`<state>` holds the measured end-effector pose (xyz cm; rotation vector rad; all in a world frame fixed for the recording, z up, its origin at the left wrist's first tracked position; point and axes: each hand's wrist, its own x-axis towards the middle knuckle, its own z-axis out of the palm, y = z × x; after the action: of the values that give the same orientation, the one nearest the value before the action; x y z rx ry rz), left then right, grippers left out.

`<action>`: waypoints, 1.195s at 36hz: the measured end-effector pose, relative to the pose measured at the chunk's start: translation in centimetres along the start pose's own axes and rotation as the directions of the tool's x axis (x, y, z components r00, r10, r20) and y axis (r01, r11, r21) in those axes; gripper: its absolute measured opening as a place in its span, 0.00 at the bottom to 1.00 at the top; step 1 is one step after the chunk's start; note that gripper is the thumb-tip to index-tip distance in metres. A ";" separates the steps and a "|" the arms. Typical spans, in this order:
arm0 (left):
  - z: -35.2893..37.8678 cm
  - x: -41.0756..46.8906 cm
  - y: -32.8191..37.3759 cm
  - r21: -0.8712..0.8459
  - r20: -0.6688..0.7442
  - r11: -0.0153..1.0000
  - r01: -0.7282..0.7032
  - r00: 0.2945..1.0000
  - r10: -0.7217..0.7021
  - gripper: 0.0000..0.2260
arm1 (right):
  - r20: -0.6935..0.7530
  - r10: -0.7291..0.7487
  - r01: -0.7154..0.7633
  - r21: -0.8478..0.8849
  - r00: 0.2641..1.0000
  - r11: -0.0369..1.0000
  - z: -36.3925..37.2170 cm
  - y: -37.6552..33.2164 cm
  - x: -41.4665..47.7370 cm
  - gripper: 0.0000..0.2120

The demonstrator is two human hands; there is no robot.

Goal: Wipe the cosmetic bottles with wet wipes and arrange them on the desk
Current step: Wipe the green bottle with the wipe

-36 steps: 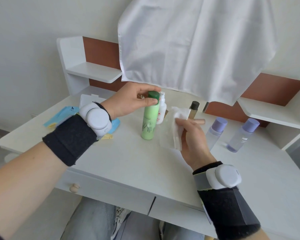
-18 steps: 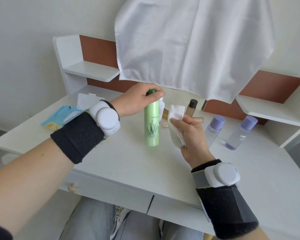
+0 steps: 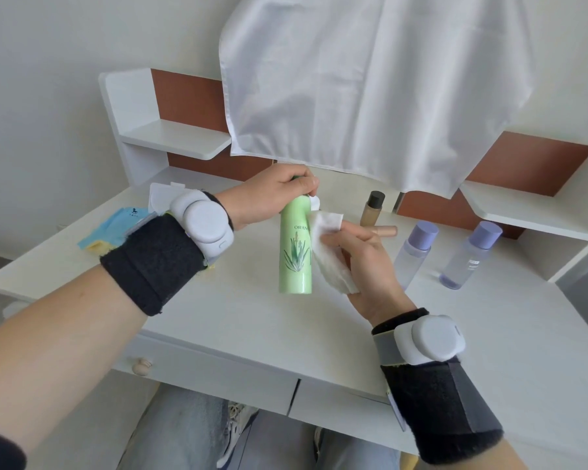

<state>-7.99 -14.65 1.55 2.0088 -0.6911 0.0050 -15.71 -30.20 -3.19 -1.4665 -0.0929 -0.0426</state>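
Note:
My left hand (image 3: 269, 195) grips the cap of a tall green bottle (image 3: 294, 252) with an aloe print, holding it upright above the white desk (image 3: 238, 320). My right hand (image 3: 364, 259) holds a folded white wet wipe (image 3: 326, 249) pressed against the bottle's right side. Behind them stand a beige foundation bottle (image 3: 372, 208) with a black cap and, partly hidden by the green bottle, a small white bottle (image 3: 314, 202). A beige tube (image 3: 386, 230) lies beside my right fingers. Two clear bottles with purple caps (image 3: 416, 252) (image 3: 469, 259) stand at the right.
A blue wet wipe pack (image 3: 116, 225) with its white lid open lies at the left, behind my left wrist. A white cloth (image 3: 370, 89) hangs over the back of the desk. Side shelves (image 3: 174, 140) (image 3: 530, 215) flank the desktop. A drawer knob (image 3: 141, 366) sits below the front edge.
My left hand has lifted the green bottle off the desk and brought it nearer. My right hand has brought the wipe up against the bottle's side.

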 end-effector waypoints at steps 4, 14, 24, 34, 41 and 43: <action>0.0 -0.2 -0.1 -0.078 -0.004 0.997 0.009 1.000 -0.009 0.11 | 0.058 0.010 -0.013 0.054 0.998 0.998 0.0 0.1 0.0 0.14; -0.8 -0.2 -0.4 -0.132 -0.034 0.990 0.049 0.998 -0.053 0.11 | 0.291 0.042 -0.060 0.056 0.956 0.997 0.4 0.2 -0.5 0.13; -3.2 -0.3 -1.0 -0.390 -0.067 0.920 0.035 0.996 -0.067 0.11 | 0.436 0.250 -0.255 -0.048 0.865 0.966 -0.6 0.6 -0.4 0.09; -2.6 0.1 -1.8 0.027 -0.252 0.997 -0.069 0.965 0.073 0.07 | 0.073 0.265 -0.272 0.408 0.961 0.871 -1.3 0.4 0.7 0.12; -0.5 0.6 -3.1 0.383 -0.348 0.913 -0.140 0.894 0.283 0.12 | 0.080 0.236 -0.247 0.448 0.968 0.859 -1.7 0.5 0.7 0.13; -0.2 0.5 -3.4 0.420 -0.374 0.898 -0.128 0.878 0.299 0.12 | 0.103 0.228 -0.249 0.462 0.968 0.851 -1.7 0.5 0.8 0.13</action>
<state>-5.90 -13.51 -0.97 2.1790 -0.6567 0.7563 -14.83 -31.80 -3.74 -0.9774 0.0443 0.2051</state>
